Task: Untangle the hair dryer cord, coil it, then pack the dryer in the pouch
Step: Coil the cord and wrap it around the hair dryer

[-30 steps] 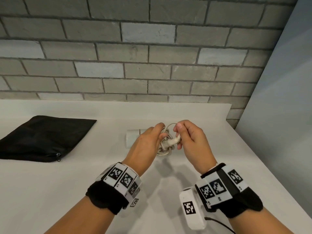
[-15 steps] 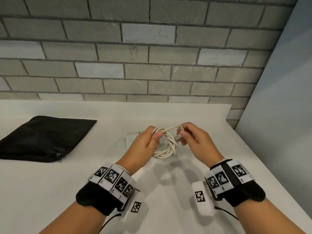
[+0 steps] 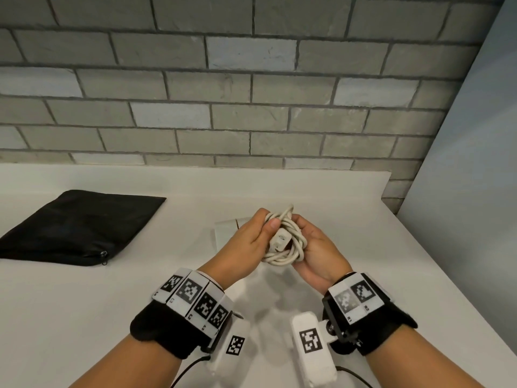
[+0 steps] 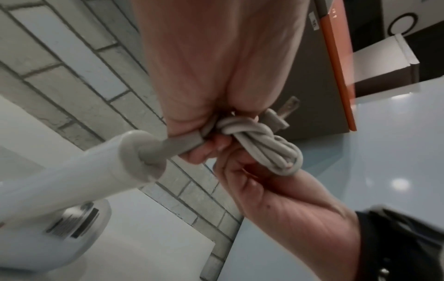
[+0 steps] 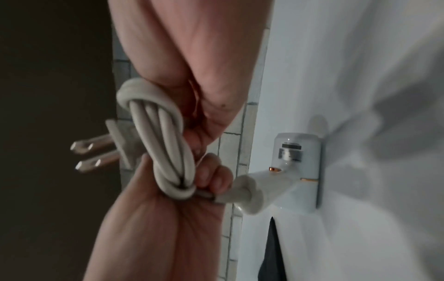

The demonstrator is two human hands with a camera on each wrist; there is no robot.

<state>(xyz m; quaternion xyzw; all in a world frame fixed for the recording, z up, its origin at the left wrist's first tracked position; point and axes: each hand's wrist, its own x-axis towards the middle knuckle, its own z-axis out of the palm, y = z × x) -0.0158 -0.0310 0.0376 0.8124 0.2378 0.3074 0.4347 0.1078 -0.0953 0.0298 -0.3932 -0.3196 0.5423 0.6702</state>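
Note:
Both hands hold the white cord, wound into a tight bundle above the table. My left hand grips the bundle's left side, thumb on top. My right hand curls round its right side. The plug lies on the front of the bundle. In the left wrist view, the cord runs from my left hand into the handle of the white hair dryer. In the right wrist view, the plug sticks out left of the cord, and the dryer lies on the table. The black pouch lies flat at the left, zipper toward me.
A grey brick wall backs the white table. A pale panel stands past the table's right edge. The dryer is mostly hidden behind my left hand.
The open loop has been drawn into a tight bundle. My right hand has moved left from pinching the plug end to curling round the bundle, and the plug now lies on its front.

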